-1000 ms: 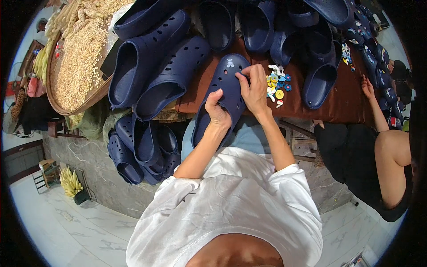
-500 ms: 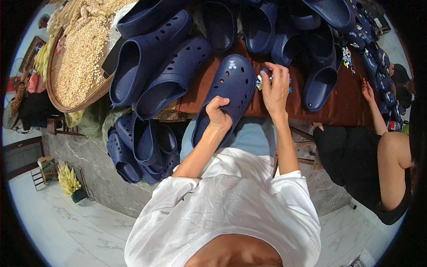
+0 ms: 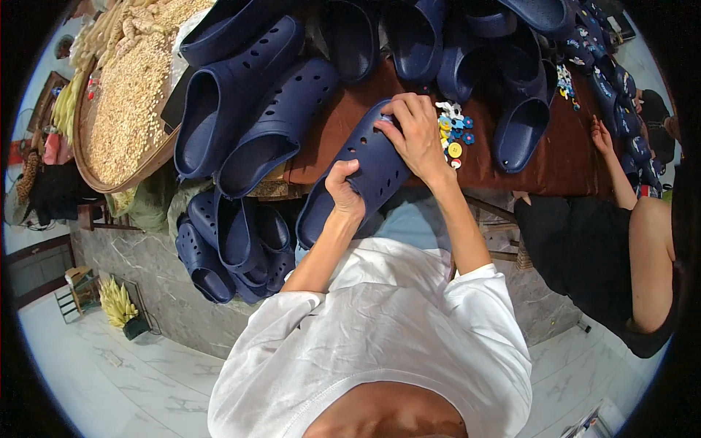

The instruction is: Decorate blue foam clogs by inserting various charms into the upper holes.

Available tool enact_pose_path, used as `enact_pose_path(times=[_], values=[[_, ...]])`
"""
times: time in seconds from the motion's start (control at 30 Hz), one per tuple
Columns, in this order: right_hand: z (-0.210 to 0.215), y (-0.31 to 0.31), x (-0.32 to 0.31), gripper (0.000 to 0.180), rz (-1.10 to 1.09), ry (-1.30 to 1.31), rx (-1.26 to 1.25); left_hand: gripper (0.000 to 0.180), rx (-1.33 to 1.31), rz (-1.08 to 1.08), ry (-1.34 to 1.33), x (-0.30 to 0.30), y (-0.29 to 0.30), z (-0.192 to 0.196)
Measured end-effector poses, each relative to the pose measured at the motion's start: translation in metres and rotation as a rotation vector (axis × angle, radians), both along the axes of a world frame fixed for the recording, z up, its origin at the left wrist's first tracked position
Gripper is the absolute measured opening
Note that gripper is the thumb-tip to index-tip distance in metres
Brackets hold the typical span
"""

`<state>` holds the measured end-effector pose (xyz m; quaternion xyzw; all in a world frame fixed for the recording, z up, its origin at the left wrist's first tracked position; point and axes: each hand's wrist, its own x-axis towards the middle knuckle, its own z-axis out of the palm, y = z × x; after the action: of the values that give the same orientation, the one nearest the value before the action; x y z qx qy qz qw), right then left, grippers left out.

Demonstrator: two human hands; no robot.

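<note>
A navy blue clog [image 3: 359, 169] with round holes in its upper rests tilted over my lap and the near table edge. My left hand [image 3: 345, 193] grips it by the side of its opening, thumb on top. Over the toe, my right hand [image 3: 418, 136] has its fingers curled together against the upper. Whatever lies between those fingertips is hidden, and the toe's white bear-shaped charm is mostly covered. A small pile of colourful shoe charms [image 3: 454, 137], white, blue and yellow, lies beside my right hand on the brown cloth [image 3: 478, 164].
Several navy clogs [image 3: 277, 120] line the table's left and far side; others [image 3: 244, 233] hang below its left edge. A round tray of pale kernels [image 3: 82, 142] stands at far left. At right sits another person [image 3: 584, 248], one hand on the table, beside more charms [image 3: 566, 84] and decorated clogs.
My right hand has moved left from the charm pile onto the clog's toe, its fingers now closed together. The clog has shifted slightly left in my left hand. More of the charm pile shows.
</note>
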<state>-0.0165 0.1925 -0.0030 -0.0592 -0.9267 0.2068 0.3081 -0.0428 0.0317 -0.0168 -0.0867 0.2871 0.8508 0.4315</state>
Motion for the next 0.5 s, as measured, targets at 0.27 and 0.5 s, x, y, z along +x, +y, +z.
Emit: enact_pose_path(times=[0.27, 0.5], values=[[-0.006, 0.001, 0.000, 0.015, 0.040, 0.004, -0.119, 0.073, 0.049, -0.029, -0.023, -0.002, 0.005, -0.001], [0.000, -0.006, 0.005, 0.013, 0.015, -0.029, -0.108, 0.071, -0.010, -0.021, 0.028, -0.001, 0.003, 0.001]])
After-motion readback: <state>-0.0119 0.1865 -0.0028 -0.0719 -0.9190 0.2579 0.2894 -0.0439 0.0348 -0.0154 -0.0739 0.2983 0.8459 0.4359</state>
